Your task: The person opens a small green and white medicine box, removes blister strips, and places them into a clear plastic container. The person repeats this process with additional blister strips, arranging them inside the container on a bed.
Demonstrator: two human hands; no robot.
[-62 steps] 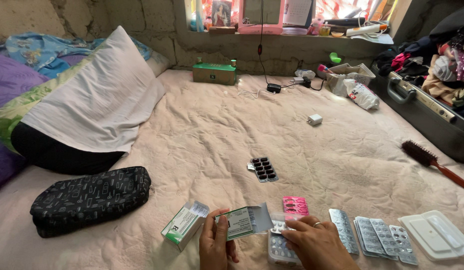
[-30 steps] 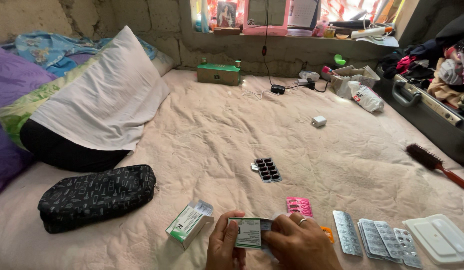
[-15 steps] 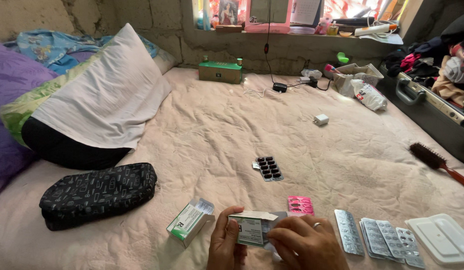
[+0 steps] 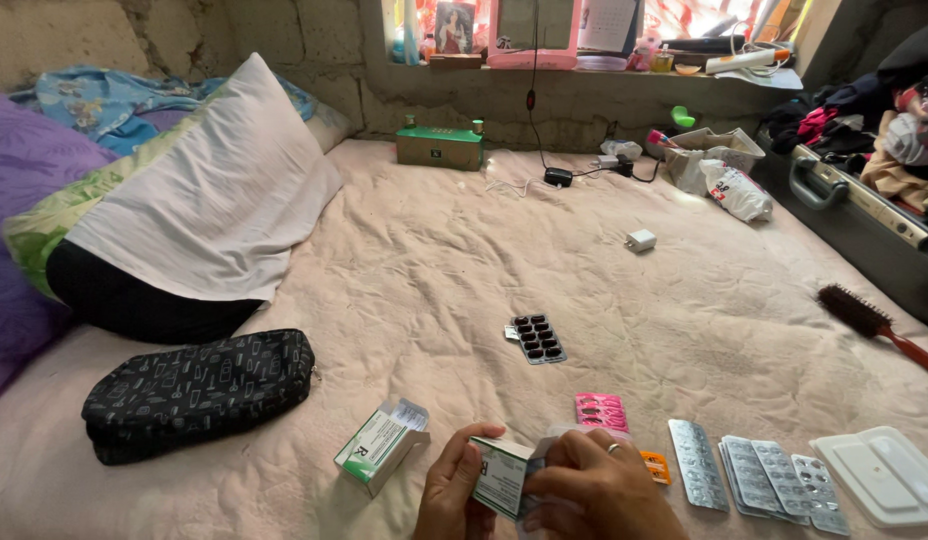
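Gripping a small box (image 4: 499, 478), green and white, in the left hand (image 4: 454, 495), low at the near edge of the bed cover (image 4: 434, 250), thumb along its front face. Pressing on the box's right end with the right hand (image 4: 594, 495), fingers curled and closed over the flap there; cannot tell whether anything is tucked under that palm. By the look of it, working at the box's open end. Calls next for a steady hold from the left and a neat fingertip push from the right. Lying just left of the hands, a second box (image 4: 379, 445) with its flap open; to the right, a pink pill strip (image 4: 600, 411), an orange strip (image 4: 656, 466) and silver strips (image 4: 754, 475). Compared with half a second ago: box turned more edge-on, flap no longer sticking up, orange strip now uncovered beside the right hand
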